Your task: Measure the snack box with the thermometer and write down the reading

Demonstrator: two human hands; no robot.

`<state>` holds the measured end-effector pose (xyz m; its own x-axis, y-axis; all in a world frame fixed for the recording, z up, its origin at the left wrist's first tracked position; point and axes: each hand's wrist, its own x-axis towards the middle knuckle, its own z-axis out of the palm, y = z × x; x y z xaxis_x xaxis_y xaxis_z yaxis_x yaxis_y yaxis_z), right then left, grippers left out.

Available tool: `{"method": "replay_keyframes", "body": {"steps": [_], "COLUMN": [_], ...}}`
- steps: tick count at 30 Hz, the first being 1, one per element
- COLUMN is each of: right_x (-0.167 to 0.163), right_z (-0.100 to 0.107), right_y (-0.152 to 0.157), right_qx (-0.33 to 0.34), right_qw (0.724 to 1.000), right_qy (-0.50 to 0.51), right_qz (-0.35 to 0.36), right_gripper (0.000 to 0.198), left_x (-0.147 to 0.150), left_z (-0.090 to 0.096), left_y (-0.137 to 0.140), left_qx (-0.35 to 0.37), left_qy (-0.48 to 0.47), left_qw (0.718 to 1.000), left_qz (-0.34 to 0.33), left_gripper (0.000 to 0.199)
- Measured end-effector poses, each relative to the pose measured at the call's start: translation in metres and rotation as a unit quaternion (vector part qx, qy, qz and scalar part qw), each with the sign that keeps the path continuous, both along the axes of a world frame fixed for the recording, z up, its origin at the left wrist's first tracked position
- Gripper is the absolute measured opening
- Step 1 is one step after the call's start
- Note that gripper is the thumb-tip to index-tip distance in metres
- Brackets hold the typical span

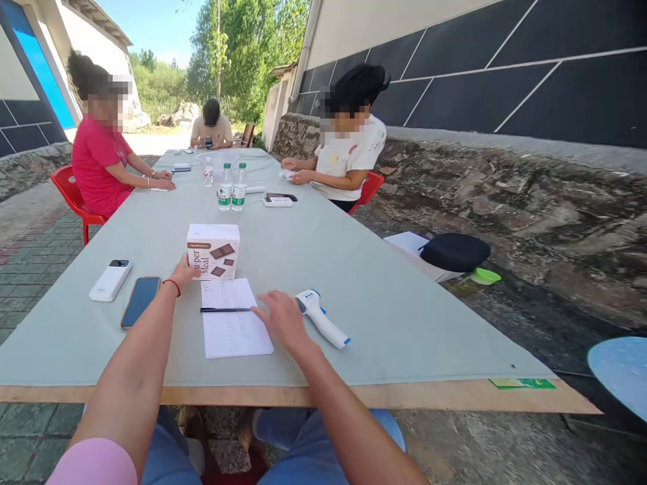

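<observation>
My left hand (185,269) grips the lower left side of a white box (212,241) printed with dark brown squares, which stands upright on the table; some fingers are hidden behind it. In front of the box lies a sheet of white paper (237,337) with faint writing. A black pen (222,310) rests across the sheet. My right hand (281,316) is over the paper's right edge, fingers apart, its thumb at the pen's right end. Just right of that hand lies a white infrared thermometer (326,325), partly behind the fingers.
Left of the paper lie a phone (141,301) and a white power bank (111,280). Farther along the table (354,283) stand water bottles (232,188) near another phone (278,201). Three other people sit around it. A black cap (455,252) lies beyond the right edge.
</observation>
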<state>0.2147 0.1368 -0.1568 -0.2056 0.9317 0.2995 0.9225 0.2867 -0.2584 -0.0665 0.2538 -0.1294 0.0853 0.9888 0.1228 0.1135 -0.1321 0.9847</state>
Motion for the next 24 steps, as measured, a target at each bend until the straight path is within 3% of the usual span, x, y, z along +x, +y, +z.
{"method": "replay_keyframes", "body": {"steps": [3,5,6,8,10,12,14,17,20,24], "right_x": [0.046,0.073,0.083,0.095,0.097,0.09,0.075,0.041,-0.003,-0.058], "right_z": [-0.008,-0.011,-0.012,-0.012,-0.008,-0.001,0.011,0.034,0.056,0.068], "right_y": [-0.009,-0.014,-0.015,-0.017,-0.016,-0.015,-0.015,-0.017,-0.021,-0.021], "right_qx": [0.002,-0.089,-0.133,-0.194,-0.215,-0.215,-0.174,-0.088,-0.113,-0.126], "right_qw": [0.98,0.952,0.944,0.942,0.946,0.939,0.921,0.864,0.793,0.73], "right_qy": [0.022,0.004,-0.005,-0.007,0.03,0.118,0.252,0.465,0.593,0.671], "right_qz": [-0.199,-0.293,-0.301,-0.273,-0.241,-0.243,-0.24,-0.171,-0.077,0.013], "right_gripper": [0.048,0.059,0.057,0.047,0.041,0.04,0.042,0.041,0.035,0.033], "left_x": [0.0,0.001,0.001,0.003,0.005,0.006,0.008,0.01,0.011,0.011], "left_z": [0.0,-0.001,-0.002,-0.003,-0.003,-0.002,-0.001,-0.002,-0.007,-0.014], "left_y": [0.002,0.001,0.0,-0.002,-0.005,-0.01,-0.017,-0.035,-0.055,-0.072], "left_qx": [-0.029,-0.039,-0.043,-0.05,-0.052,-0.049,-0.047,-0.053,-0.046,-0.011], "left_qy": [-0.02,-0.03,-0.033,-0.037,-0.043,-0.053,-0.064,-0.082,-0.091,-0.076], "left_qw": [0.999,0.998,0.998,0.998,0.997,0.995,0.993,0.992,0.992,0.994], "left_qz": [-0.03,-0.032,-0.024,0.009,0.049,0.074,0.084,0.081,0.072,0.076], "left_gripper": [0.072,0.075,0.077,0.079,0.078,0.077,0.077,0.075,0.071,0.068]}}
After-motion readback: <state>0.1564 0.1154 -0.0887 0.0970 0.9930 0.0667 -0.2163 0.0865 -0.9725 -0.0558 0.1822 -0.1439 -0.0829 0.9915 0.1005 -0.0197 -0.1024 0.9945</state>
